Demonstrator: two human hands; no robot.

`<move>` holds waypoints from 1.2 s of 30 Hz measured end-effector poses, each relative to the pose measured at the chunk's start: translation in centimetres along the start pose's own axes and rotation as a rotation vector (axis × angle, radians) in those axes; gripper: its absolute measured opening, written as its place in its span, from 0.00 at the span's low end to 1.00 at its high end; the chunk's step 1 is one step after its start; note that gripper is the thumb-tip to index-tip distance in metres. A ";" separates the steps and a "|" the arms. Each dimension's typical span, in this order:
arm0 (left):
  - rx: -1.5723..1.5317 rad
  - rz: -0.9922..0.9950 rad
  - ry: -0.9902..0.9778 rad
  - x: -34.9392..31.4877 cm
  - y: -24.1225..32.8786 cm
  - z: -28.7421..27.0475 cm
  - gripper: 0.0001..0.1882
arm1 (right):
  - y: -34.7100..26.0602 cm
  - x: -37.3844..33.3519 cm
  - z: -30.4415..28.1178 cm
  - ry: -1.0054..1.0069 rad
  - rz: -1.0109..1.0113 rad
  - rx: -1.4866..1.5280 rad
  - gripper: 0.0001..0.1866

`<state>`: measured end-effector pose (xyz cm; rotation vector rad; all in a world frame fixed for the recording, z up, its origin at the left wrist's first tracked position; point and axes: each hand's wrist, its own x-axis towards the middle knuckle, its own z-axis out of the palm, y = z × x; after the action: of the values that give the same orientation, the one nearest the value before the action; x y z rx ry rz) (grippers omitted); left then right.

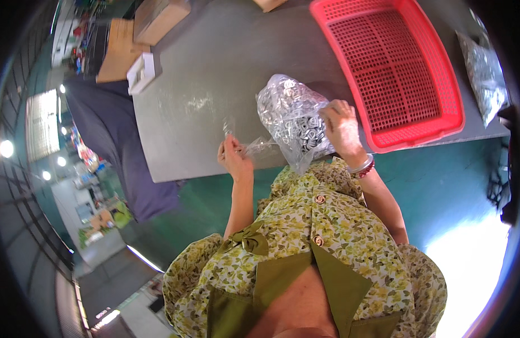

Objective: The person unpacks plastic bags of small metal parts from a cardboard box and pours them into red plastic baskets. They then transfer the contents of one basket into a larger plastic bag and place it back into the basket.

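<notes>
A clear plastic bag [291, 115] full of small silvery ring-like metal parts rests at the near edge of the table, in front of my body. My right hand [341, 127] is at the bag's right side, its fingers closed on the plastic. To the left of the bag, my left hand [236, 158] pinches a piece of thin clear plastic film [260, 147]. The film stretches toward the bag, and a bit sticks up past my fingertips. Whether it belongs to the same bag I cannot tell.
A red perforated plastic basket [395, 73] stands right of the bag on the grey table [187, 101]. Another filled clear bag [485, 76] lies at the far right. Cardboard boxes [158, 19] and a small white box [140, 73] sit at the far left; dark cloth [116, 135] hangs beside the table.
</notes>
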<state>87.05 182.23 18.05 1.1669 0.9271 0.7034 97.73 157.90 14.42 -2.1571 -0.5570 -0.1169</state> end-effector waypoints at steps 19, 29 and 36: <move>0.088 -0.023 -0.335 -2.6 -3.7 0.9 0.14 | 0.0 -3.8 1.2 -0.800 0.002 -0.501 0.07; 0.145 0.060 0.565 8.5 -11.4 -21.5 0.08 | 2.1 -0.6 -3.5 -0.927 -0.242 -0.654 0.10; 0.086 0.085 -0.053 5.4 -4.9 -9.5 0.24 | 3.0 1.8 -4.4 -0.573 -0.357 -0.552 0.19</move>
<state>81.08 189.80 10.95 1.3012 0.8745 0.7036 101.18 153.54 15.39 -2.6039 -1.3716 0.1853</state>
